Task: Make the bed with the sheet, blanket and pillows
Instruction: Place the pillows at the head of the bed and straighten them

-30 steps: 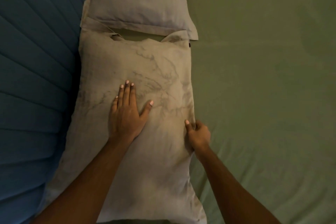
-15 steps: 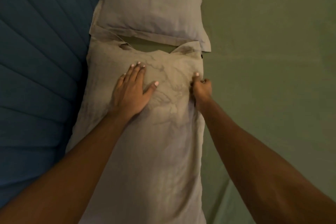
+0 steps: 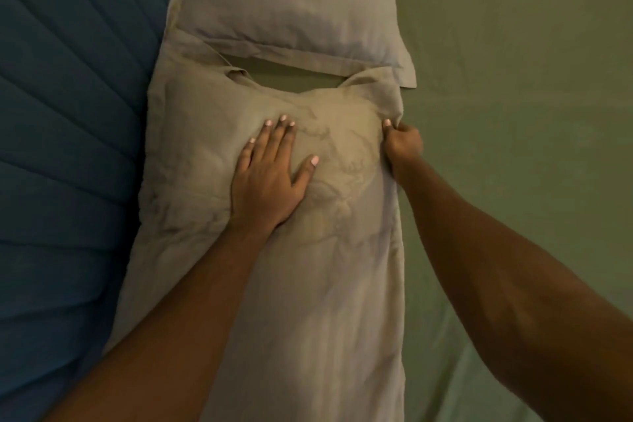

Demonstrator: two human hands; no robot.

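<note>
Pinning the near pillow (image 3: 274,267) flat with the straight-fingered left hand (image 3: 270,178), the person pinches its right edge in the right hand (image 3: 400,144), seemingly to square it along the headboard edge of the green sheet (image 3: 513,113).

Grey creased near pillow (image 3: 308,284) flat on green sheet (image 3: 513,79); smoother grey far pillow (image 3: 287,0) beyond, corners touching.

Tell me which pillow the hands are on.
The near pillow: left hand lies flat on it, right hand pinches its edge. The far pillow is untouched.
</note>
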